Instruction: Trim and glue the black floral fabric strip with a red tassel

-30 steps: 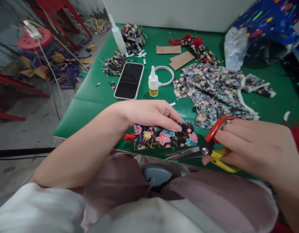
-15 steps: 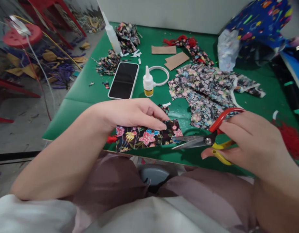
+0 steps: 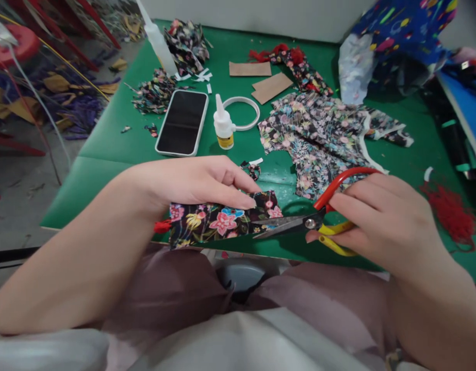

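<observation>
My left hand (image 3: 207,183) is closed on a strip of black floral fabric (image 3: 222,224), thumb on top; its other fingers are partly hidden. Red thread (image 3: 162,226) sticks out at the strip's left end. In my right hand (image 3: 384,216) are scissors (image 3: 299,224) with a red and a yellow handle loop. Their blades point left and lie at the strip's lower right edge, slightly apart. Just beyond my left fingertips is a small floral scrap (image 3: 253,170). Past my right hand a larger piece of floral fabric (image 3: 318,134) with white edging lies on the green table (image 3: 106,170).
A phone (image 3: 182,123), a small glue bottle (image 3: 224,126), a white ring (image 3: 245,113) and brown card pieces (image 3: 271,87) lie beyond my hands. At the back left stands a taller bottle (image 3: 158,46) beside bunched fabric strips (image 3: 187,46). Red thread (image 3: 452,214) lies right.
The scissors have moved left along the strip's lower edge, their blades now overlapping its right part. The whole view has shifted, so the table's things appear further left and slightly higher.
</observation>
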Available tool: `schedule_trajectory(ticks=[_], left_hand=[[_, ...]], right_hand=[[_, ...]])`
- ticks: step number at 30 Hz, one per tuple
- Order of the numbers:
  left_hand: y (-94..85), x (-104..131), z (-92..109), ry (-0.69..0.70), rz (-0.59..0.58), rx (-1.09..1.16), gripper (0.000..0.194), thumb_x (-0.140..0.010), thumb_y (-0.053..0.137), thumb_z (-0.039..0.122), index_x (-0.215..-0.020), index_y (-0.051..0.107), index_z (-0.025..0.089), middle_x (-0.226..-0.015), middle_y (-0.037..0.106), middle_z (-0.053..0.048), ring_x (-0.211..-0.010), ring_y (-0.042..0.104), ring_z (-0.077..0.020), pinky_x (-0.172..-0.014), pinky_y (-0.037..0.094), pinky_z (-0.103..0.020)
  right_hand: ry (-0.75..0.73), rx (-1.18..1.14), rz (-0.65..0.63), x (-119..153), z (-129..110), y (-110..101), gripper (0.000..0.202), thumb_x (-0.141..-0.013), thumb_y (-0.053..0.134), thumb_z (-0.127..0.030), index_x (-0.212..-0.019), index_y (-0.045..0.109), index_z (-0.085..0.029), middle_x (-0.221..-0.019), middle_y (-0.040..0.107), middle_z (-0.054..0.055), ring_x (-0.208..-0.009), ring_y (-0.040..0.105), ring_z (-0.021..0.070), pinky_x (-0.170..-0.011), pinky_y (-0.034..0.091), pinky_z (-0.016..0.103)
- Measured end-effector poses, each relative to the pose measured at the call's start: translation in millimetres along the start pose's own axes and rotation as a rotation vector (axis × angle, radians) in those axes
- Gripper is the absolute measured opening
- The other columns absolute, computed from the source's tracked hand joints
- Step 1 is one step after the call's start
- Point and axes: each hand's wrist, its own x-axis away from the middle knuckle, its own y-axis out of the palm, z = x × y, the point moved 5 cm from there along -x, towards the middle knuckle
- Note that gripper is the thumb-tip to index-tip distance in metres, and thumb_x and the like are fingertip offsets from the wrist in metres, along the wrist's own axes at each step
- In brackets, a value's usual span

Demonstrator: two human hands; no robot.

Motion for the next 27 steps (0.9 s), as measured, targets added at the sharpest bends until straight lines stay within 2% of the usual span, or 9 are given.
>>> schedule_trajectory(ticks=[5,13,20,27], left_hand=[[2.7,-3.5,-0.8,-0.026,-0.005,-0.034,0.026,-0.082,0.056,0.028,-0.099,0.073,0.018,-0.071,0.067,0.002,-0.063,0.055,-0.0089,-0.057,0.038,-0.015],[5.1,-6.0,-0.6,-0.027,-0.028,-0.015,0.026,-0.082,0.056,0.029,-0.097,0.073,0.018,-0.071,0.067,0.002,-0.062,0.053,-0.0089,-0.057,0.038,-0.016],[3.2,-6.8,-2.7,-0.027,-0.037,0.064,0.025,-0.082,0.056,0.024,-0.099,0.073,0.021,-0.075,0.069,0.002,-0.071,0.059,-0.0100,-0.065,0.042,-0.016],[5.2,-7.2,-1.3,-0.038,-0.020,0.051,0.023,-0.080,0.057,0.025,-0.094,0.074,0.020,-0.068,0.067,0.002,-0.060,0.054,-0.0072,-0.057,0.038,-0.015]], right_hand=[[-0.007,-0.030,-0.027,-1.7,-2.2,2.9,0.025,-0.076,0.063,-0.044,-0.076,0.055,-0.020,-0.062,0.046,0.001,-0.061,0.037,0.0174,-0.054,0.030,0.031],[-0.027,-0.039,-0.073,-2.0,-4.8,6.6,0.025,-0.076,0.062,-0.044,-0.077,0.055,-0.020,-0.063,0.045,0.000,-0.061,0.039,0.0172,-0.056,0.029,0.031],[-0.013,-0.018,-0.024,-2.6,-3.5,2.5,0.026,-0.076,0.061,-0.046,-0.077,0.056,-0.020,-0.061,0.044,0.000,-0.062,0.037,0.0175,-0.056,0.029,0.031],[-0.024,-0.040,-0.031,-1.5,-3.5,5.3,0.028,-0.077,0.061,-0.048,-0.075,0.056,-0.020,-0.061,0.042,-0.001,-0.061,0.036,0.0167,-0.056,0.029,0.030]])
